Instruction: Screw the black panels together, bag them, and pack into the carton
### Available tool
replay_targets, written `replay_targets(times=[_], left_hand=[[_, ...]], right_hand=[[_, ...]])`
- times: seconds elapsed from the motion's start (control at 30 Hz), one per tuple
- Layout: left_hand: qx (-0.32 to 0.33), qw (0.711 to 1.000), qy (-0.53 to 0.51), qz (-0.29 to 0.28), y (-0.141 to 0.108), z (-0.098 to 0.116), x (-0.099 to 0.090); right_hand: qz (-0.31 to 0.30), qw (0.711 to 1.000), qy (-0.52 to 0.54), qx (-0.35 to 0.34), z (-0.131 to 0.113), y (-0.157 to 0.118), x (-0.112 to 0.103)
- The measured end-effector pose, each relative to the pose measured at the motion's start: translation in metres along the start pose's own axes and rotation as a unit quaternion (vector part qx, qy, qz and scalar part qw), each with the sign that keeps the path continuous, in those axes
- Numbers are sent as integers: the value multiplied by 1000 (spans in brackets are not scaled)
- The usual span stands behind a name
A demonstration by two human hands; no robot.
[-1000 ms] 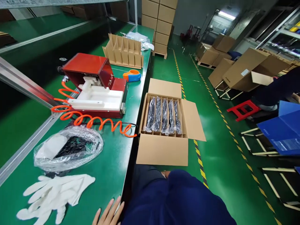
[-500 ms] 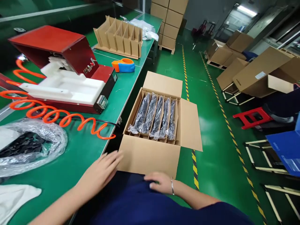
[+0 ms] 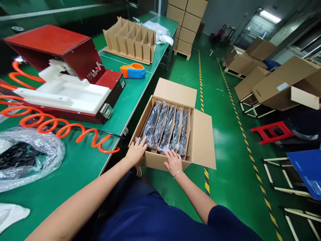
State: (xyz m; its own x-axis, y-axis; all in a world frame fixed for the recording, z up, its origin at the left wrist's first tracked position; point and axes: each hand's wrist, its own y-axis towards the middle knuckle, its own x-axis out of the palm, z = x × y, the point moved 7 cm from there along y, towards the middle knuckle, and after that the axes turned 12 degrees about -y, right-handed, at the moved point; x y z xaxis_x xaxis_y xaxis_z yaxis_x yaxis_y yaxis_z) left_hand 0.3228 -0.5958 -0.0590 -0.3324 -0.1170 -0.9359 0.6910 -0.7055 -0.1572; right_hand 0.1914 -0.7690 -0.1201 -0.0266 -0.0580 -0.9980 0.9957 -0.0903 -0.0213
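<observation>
An open cardboard box (image 3: 156,161) stands beside the bench, its far flap and right flap spread outward. Several dark, long items in clear plastic bags (image 3: 167,129) stand in rows between its cardboard dividers. My left hand (image 3: 136,151) lies over the near left corner, fingers apart, their tips by the lower end of the leftmost bag. Over the middle of the near edge rests my right hand (image 3: 173,162), its fingers reaching inside against the bag ends and its thumb apart. Neither hand has anything lifted. The near flap is out of sight.
A red machine (image 3: 75,67) with a white bed and an orange coiled hose (image 3: 85,132) occupies the green bench. Behind it are a tape dispenser (image 3: 132,71) and a cardboard divider grid (image 3: 131,42). A red stool (image 3: 272,131) and a seated person are at right.
Both hands have moved forward from near my body onto the box's near edge. The near flap, which stretched toward me, no longer shows, and the near wall is visible.
</observation>
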Motion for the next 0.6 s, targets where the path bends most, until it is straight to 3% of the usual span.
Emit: replay_targets(times=[0.23, 0.47, 0.6], left_hand=[[16, 1000, -15, 6, 1, 13, -5], [37, 997, -40, -59, -39, 30, 7], [52, 995, -50, -70, -47, 39, 1]], right_hand=[[7, 999, -10, 40, -2, 1, -15], [-10, 999, -17, 36, 4, -32, -32], [-13, 999, 15, 40, 2, -25, -63]])
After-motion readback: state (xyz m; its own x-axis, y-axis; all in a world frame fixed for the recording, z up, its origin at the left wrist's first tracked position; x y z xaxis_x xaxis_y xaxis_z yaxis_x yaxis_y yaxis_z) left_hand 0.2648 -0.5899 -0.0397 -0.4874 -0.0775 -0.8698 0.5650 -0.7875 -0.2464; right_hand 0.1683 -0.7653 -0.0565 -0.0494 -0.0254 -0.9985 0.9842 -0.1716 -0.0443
